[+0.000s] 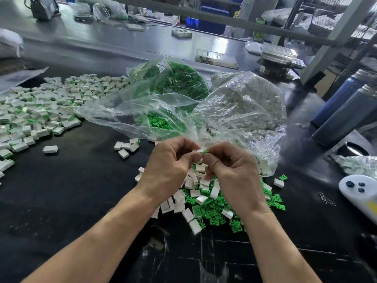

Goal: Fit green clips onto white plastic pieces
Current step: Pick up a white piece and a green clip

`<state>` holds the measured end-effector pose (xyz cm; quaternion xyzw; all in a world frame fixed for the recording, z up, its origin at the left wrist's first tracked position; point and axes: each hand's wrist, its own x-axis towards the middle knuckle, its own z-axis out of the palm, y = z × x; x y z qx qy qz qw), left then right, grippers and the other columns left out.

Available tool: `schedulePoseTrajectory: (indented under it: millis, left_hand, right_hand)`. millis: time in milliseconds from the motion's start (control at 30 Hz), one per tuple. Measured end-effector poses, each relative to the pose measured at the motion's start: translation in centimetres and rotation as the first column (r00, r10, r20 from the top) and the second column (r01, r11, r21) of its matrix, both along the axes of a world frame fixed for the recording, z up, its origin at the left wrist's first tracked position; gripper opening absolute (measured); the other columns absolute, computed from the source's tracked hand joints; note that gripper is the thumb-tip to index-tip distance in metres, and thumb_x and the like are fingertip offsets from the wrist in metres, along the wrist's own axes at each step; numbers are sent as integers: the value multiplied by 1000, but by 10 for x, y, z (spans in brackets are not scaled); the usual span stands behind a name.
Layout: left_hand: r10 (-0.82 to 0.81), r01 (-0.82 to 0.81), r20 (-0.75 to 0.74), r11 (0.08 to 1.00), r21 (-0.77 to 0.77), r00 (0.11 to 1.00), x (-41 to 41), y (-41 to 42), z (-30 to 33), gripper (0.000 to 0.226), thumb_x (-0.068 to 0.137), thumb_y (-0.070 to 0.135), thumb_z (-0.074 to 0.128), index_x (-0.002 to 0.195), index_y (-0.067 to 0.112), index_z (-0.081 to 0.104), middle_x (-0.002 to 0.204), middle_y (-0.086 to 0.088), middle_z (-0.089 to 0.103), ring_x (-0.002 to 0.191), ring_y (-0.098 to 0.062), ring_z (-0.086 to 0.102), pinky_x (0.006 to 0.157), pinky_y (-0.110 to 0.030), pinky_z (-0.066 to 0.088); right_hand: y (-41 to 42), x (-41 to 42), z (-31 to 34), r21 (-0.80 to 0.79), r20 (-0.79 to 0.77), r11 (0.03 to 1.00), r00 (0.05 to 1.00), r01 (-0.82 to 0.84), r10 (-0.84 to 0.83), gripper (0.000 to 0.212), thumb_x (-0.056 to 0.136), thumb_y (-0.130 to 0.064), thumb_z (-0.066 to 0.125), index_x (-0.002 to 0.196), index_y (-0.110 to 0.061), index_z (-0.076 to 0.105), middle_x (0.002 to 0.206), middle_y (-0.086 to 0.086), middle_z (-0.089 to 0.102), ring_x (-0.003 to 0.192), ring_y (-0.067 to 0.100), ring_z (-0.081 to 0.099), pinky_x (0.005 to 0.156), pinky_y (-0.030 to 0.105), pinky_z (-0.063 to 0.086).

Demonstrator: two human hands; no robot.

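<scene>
Left hand (pixel 170 162) pinches a white piece (pixel 197 151); right hand (pixel 230 168) pinches a green clip (pixel 205 152); black worktable (pixel 71 190) beneath.

No text, label, brand, number or sign is readable anywhere; the packages on the far right shelf are too blurred to make out.
</scene>
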<state>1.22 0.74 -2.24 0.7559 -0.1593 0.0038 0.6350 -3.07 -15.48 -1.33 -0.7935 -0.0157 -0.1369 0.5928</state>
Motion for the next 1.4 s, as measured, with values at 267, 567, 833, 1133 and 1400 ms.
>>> schedulePoseTrajectory:
  millis: [267,567,833,1133,1400]
  left_hand:
    - [38,-38,5,998,-44,999,-5,-2,0,16,94,8,73,86,21,73,75,-2,72,61,-5,59,59,-24,53]
    - [0,0,53,1000,-4,999,0,2,5,12,93,12,75,94,24,74,81,12,73,69,0,62,65,-20,52]
    - [51,-62,167,996,63,985,1,1,3,17,92,18,77,94,34,72,88,11,71,78,-11,65,70,-31,57]
    - [-50,59,64,989,-137,997,-13,-17,10,6,90,15,78,95,18,75,118,3,64,91,-17,69,74,-17,53]
    - [-80,87,89,993,-83,993,-16,-18,10,11,92,15,78,97,23,73,118,11,65,97,-8,65,82,-21,52]
  right_hand:
    - [2,1,-2,100,-31,995,999,12,-9,13,91,-7,79,84,-18,77,71,6,73,62,20,71,59,32,62]
    - [2,5,-5,178,-32,984,999,25,-20,16,95,-2,71,92,-14,80,79,11,75,64,20,67,61,31,61]
    - [10,2,0,218,-35,976,999,31,-24,35,107,-31,56,87,-10,75,77,17,71,59,23,59,50,35,51]
    - [25,1,3,359,-182,931,983,71,-5,68,110,-52,34,66,-18,73,53,7,53,42,16,42,37,25,30]
    - [28,0,2,364,-116,928,993,78,-37,65,106,-56,34,59,-26,67,50,2,45,40,10,40,39,17,38]
